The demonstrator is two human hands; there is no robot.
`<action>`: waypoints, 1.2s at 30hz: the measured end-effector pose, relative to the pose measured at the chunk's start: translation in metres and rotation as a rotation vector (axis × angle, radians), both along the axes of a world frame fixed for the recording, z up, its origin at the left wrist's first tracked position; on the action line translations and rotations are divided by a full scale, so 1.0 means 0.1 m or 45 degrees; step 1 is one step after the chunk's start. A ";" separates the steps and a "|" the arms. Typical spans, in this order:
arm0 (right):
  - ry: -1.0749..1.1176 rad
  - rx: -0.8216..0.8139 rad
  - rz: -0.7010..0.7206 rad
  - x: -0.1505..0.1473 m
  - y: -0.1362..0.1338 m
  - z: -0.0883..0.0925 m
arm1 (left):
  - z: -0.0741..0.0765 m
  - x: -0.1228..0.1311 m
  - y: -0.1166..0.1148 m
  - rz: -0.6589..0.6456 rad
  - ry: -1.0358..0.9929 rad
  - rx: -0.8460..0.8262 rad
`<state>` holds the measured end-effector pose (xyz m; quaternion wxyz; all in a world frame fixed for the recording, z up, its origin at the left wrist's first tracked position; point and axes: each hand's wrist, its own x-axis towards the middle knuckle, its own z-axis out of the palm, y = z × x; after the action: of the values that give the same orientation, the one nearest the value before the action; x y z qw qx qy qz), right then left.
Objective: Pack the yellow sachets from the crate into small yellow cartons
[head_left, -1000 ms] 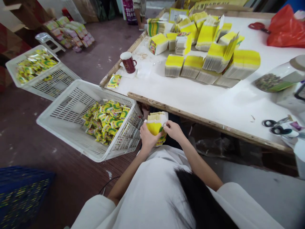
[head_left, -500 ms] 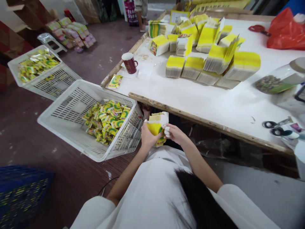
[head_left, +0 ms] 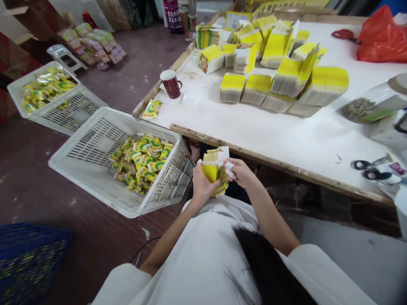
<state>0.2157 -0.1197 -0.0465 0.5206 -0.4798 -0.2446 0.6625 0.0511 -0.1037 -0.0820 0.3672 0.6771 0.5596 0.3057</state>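
Over my lap, my left hand [head_left: 202, 186] is wrapped round a stack of yellow and white printed paper packets [head_left: 210, 171], its thumb across the near face. At the right side of that stack, my right hand [head_left: 241, 173] has its fingers bent together at a packet's edge; several fingertips wear white coverings. Exactly what the right fingers pinch is partly hidden. To the left of my hands stands a white plastic basket [head_left: 104, 186] with a heap of small yellow and green packets [head_left: 143, 163] inside.
On the white table [head_left: 203, 114] are yellow packet stacks [head_left: 257, 89], a maroon mug [head_left: 171, 86], a clear jar [head_left: 365, 106], scissors [head_left: 370, 171] and a red bag [head_left: 383, 40]. A second basket [head_left: 85, 103] and a blue crate [head_left: 32, 258] stand on the floor.
Both hands and the held stack have shifted slightly to the right in view. My right fingers have moved a little at the stack's upper right edge.
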 end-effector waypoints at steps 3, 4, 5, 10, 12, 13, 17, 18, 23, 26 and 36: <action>-0.013 0.021 0.052 -0.02 -0.01 0.07 | 0.03 0.02 -0.03 -0.049 0.126 0.065; -0.007 0.044 0.046 -0.02 -0.01 0.09 | 0.04 0.03 -0.04 -0.055 0.153 0.074; 0.003 0.071 0.030 -0.03 -0.01 0.10 | 0.05 0.03 -0.05 -0.063 0.179 0.084; 0.014 0.140 -0.005 -0.04 0.00 0.14 | -0.01 0.06 -0.10 -0.051 0.284 0.145; -0.003 0.150 0.027 -0.01 0.03 0.25 | -0.06 0.09 -0.14 -0.045 0.341 0.174; -0.009 0.172 0.043 0.01 0.05 0.33 | -0.08 0.10 -0.17 -0.067 0.377 0.190; -0.172 0.354 0.152 0.07 0.25 0.71 | -0.12 0.13 -0.24 -0.183 0.443 0.224; -0.235 0.393 0.171 0.07 0.30 0.78 | -0.11 0.12 -0.23 -0.190 0.421 0.201; -0.414 0.434 -0.050 0.05 0.36 0.68 | -0.10 0.00 0.01 -0.003 -0.132 -0.116; -0.502 0.388 -0.191 0.07 0.18 0.36 | -0.10 -0.11 0.21 0.170 -0.526 -0.341; -0.795 0.469 -0.053 -0.14 -0.24 -0.14 | 0.12 -0.25 0.40 0.376 -0.986 -0.564</action>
<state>0.2021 -0.1433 -0.0606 0.5120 -0.5620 -0.4972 0.4180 0.0259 -0.0638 -0.0702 0.6374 0.3317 0.5235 0.4579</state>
